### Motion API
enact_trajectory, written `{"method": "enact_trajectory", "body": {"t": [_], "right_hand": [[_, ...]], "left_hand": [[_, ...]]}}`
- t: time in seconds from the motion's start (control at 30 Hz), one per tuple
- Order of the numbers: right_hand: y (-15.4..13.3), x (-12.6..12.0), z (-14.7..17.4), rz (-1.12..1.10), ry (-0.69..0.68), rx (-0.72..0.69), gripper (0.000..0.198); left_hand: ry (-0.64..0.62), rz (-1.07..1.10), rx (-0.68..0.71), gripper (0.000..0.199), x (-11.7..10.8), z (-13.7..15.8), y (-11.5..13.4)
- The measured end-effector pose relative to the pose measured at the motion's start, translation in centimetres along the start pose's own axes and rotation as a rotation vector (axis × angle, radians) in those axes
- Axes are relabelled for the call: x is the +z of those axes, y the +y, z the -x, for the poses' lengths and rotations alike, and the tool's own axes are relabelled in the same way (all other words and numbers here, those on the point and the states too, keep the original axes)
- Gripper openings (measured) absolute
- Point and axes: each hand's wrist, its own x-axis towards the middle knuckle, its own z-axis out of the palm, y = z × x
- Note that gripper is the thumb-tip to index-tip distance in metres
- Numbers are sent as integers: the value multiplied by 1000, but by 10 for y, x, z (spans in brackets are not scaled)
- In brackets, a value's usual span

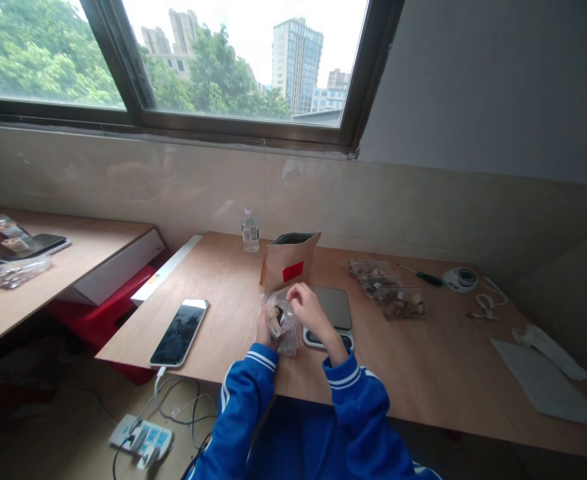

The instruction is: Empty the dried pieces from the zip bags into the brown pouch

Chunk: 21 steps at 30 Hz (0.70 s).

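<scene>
Take the wooden table (pixel 423 373) as your landmark. A phone (pixel 179 332) is lying near its left edge, a water bottle (pixel 250 231) is standing at its far edge, and a brown paper bag (pixel 288 262) is standing just right of the bottle. A screwdriver (pixel 422 274) is lying toward the table's far right, with white sheets (pixel 548 383) resting at its right end. A power strip (pixel 142 438) is sitting on the floor below the table's left corner.

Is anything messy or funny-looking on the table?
Nothing looks spilled or broken. The phone lies at the table's near edge. Both hands, left hand and right hand, hold a small clear bag beside the scale.
</scene>
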Motion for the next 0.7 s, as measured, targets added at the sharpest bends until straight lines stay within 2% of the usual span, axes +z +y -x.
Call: {"method": "enact_trajectory", "body": {"t": [0.07, 0.17, 0.33, 0.4, 0.53, 0.7], "right_hand": [[11, 12, 13, 4, -118, 34, 12], [23, 26, 23, 32, -151, 22, 12], [37, 39, 26, 82, 3, 110, 29], [40, 40, 25, 108, 31, 112, 31], [40, 44, 28, 184, 12, 128, 19], [28, 45, 30, 204, 115, 233, 6]], "left_hand": [[-2, -8, 47, 39, 2, 2, 1], [14, -45, 137, 32, 4, 5, 3], [10, -143, 240, 23, 3, 6, 3], [2, -183, 267, 21, 1, 5, 2], [-9, -227, 279, 19, -3, 2, 0], [-22, -240, 279, 19, -3, 1, -3]]}}
